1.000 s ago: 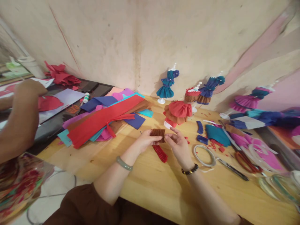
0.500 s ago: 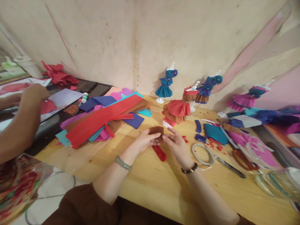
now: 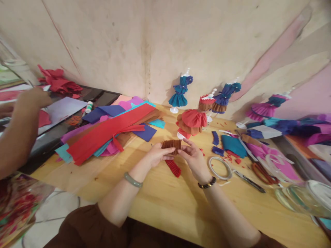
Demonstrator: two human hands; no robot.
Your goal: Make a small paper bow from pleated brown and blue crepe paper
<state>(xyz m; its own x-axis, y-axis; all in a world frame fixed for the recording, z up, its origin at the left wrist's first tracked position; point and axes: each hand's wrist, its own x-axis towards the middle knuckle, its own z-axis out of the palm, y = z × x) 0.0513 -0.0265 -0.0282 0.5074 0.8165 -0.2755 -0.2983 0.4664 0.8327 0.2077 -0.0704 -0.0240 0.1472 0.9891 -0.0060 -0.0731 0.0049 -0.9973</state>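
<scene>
Between my two hands is a brown pleated crepe paper strip (image 3: 170, 143), its narrow folds running upright. My left hand (image 3: 159, 154) pinches its left part, thumb laid across the front. At the strip's right end, my right hand (image 3: 191, 155) grips the edge between thumb and fingers. A red pleated strip (image 3: 173, 168) lies on the table just below the hands. Behind them stands a small white dress form wearing a red and brown ruffled paper dress (image 3: 192, 119).
Coloured crepe paper sheets (image 3: 108, 134) pile up at left, near a co-worker's arm (image 3: 22, 127). More dressed forms, one in teal (image 3: 179, 91), stand along the wall. At right lie a wire coil (image 3: 221, 168), a pen-like tool (image 3: 249, 181), scissors (image 3: 264, 174) and a glass jar (image 3: 301, 198).
The brown strip is spread a little wider between my hands, and more of its pleats show. The whole view has shifted slightly. The co-worker's hand at left has moved a little.
</scene>
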